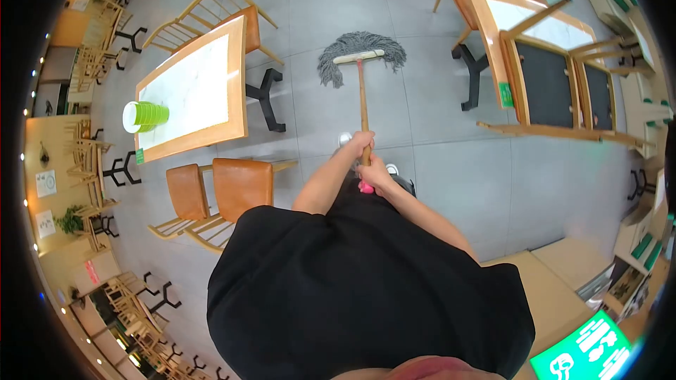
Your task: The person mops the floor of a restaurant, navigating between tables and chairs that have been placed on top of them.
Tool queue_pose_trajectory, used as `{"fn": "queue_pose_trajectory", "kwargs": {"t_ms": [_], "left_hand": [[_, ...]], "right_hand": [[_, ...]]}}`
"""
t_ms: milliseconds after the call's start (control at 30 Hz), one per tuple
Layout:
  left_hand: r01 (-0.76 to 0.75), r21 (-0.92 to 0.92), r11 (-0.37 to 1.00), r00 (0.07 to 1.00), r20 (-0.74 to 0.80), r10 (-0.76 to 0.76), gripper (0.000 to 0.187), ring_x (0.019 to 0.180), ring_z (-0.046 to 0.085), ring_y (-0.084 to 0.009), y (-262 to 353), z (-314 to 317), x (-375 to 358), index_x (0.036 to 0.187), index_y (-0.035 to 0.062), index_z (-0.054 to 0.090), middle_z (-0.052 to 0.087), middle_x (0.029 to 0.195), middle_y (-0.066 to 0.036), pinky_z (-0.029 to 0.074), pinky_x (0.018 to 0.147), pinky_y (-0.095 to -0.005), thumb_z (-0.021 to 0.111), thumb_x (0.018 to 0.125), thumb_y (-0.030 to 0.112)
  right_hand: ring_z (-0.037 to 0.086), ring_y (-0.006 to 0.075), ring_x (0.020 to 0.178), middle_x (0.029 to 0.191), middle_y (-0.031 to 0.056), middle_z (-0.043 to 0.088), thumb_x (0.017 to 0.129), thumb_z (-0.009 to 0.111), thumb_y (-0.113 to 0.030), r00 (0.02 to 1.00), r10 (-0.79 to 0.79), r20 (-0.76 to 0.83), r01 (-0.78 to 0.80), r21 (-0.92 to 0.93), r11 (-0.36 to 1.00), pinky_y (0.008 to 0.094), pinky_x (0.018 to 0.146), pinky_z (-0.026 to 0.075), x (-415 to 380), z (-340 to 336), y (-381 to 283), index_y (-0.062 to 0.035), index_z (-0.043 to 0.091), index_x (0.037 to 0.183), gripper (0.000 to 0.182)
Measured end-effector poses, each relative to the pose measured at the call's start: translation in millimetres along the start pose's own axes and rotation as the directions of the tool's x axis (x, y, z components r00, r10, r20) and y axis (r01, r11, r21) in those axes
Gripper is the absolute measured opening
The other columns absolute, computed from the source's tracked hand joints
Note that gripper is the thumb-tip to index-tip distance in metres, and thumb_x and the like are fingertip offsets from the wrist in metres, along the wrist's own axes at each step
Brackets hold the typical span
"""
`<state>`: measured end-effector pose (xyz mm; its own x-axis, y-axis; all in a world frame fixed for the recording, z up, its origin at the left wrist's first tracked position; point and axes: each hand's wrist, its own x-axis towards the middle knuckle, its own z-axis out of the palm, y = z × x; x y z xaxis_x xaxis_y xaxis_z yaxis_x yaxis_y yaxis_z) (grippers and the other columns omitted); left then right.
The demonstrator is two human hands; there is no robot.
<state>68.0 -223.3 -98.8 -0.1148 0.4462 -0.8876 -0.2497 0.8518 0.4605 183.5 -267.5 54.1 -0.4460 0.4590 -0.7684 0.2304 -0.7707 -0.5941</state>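
Note:
A mop with a wooden handle [364, 102] points away from my body. Its grey string head [352, 43] lies fanned out on the tiled floor, with a pale crossbar [359, 56] over the strings. My left hand [362, 142] is wrapped round the handle farther up. Closer to my body, my right hand [374, 171] grips the same handle near its lower end. A pink piece [366, 187] shows just below the right hand. Parts of my shoes [392, 169] appear beside the hands.
Left of the mop stands a white-topped table [193, 88] with stacked green cups [146, 115]; orange-brown chairs [243, 186] are beside it. On the right, upturned chairs [546, 84] rest on another table [486, 17]. Black table legs [266, 102] reach the floor [458, 176].

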Motion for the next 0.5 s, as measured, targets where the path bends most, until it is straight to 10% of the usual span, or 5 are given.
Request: {"fn": "queue_pose_trajectory", "kwargs": {"t_ms": [500], "left_hand": [[-0.069, -0.05, 0.996, 0.997, 0.038, 0.071, 0.012, 0.044, 0.047, -0.0199, 305, -98, 252, 0.056, 0.0015, 0.049, 0.049, 0.053, -0.009, 0.031, 0.037, -0.0345, 0.048, 0.068, 0.0]], "right_hand": [[0.044, 0.0138, 0.038, 0.057, 0.0042, 0.044, 0.077, 0.05, -0.003, 0.99, 0.097, -0.101, -0.091, 0.062, 0.994, 0.028, 0.033, 0.038, 287, 21, -270, -0.0108, 0.028, 0.135, 0.062]]}}
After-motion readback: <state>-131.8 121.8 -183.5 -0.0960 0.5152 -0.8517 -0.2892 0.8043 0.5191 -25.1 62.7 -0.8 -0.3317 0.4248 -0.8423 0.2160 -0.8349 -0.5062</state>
